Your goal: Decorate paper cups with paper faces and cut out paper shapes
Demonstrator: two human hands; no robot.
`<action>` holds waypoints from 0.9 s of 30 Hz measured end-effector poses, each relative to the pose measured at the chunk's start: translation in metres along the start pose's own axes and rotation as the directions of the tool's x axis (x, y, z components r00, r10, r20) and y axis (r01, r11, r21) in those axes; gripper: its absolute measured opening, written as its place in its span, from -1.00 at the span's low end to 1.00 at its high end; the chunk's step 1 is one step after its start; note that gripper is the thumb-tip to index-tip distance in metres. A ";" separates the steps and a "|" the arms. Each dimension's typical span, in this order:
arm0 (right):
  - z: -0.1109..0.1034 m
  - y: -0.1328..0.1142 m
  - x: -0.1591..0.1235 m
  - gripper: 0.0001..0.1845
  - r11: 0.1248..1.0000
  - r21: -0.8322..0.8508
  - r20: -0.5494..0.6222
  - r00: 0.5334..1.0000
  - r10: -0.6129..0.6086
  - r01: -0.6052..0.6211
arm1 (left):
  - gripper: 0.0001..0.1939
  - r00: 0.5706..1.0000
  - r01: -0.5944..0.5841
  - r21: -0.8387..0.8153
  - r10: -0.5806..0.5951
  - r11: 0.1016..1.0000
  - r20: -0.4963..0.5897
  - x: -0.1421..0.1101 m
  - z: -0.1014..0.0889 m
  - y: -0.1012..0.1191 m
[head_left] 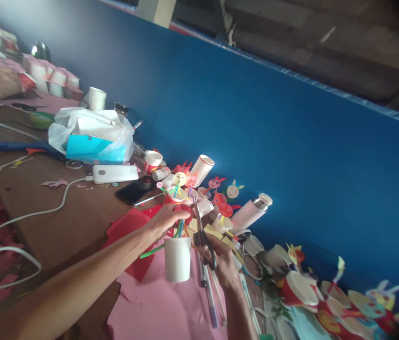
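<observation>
1. Clock directions are taken from the white cup [177, 259], which stands upright in the view, below the hands; 12 is the top of the view.
2. The blue partition [273, 141] bounds the space from 11 round to 3 o'clock; the brown tabletop's [79, 215] near edge slants down at 9.
3. Bare tabletop lies at 9 to 10, crossed by a white cable [59, 205]; pink paper [164, 307] spreads toward 6. Decorated cups crowd 12 and 4, with a pink flask [250, 215] at 2.
4. Left hand [169, 218], at 12: thumb and fingers pinch narrowly on a red paper piece [186, 215], above the coloured strips [181, 229] at the cup's mouth.
5. Right hand [222, 257], at 3: fingers curl round the scissors' [204, 245] handles, blades pointing to 12.
</observation>
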State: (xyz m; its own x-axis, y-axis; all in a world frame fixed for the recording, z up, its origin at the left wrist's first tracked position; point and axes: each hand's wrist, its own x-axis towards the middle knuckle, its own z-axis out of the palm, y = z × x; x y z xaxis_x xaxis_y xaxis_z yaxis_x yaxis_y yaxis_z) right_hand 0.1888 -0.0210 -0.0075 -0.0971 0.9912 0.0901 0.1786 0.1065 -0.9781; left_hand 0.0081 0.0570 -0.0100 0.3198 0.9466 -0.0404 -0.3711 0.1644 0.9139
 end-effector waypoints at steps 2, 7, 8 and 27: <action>-0.002 0.002 0.001 -0.48 1.000 -0.016 -0.043 0.999 -0.009 0.009 | -0.85 1.000 -0.008 -0.015 0.007 1.000 -0.007 0.002 -0.001 0.002; -0.012 0.002 -0.002 -0.53 0.966 -0.257 -0.090 0.995 -0.042 0.017 | -0.73 0.999 -0.043 -0.017 0.043 0.999 -0.024 0.006 -0.010 0.010; -0.016 0.003 -0.006 -0.54 0.948 -0.317 -0.096 0.994 -0.046 0.013 | -0.71 0.998 -0.056 -0.022 0.056 0.998 -0.019 0.007 -0.012 0.012; 0.029 0.102 -0.082 -0.69 0.017 -0.995 -0.101 0.947 -0.304 -0.101 | -0.59 0.990 -0.073 0.030 0.076 0.997 -0.120 0.010 -0.015 0.028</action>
State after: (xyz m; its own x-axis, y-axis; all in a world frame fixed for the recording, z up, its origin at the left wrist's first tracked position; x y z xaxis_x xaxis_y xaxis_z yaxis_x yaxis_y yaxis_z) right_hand 0.1866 -0.0934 -0.1204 -0.0473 0.9147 0.4015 0.9867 -0.0197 0.1611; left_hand -0.0124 0.0750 0.0094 0.1839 0.9828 -0.0186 -0.3671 0.0862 0.9262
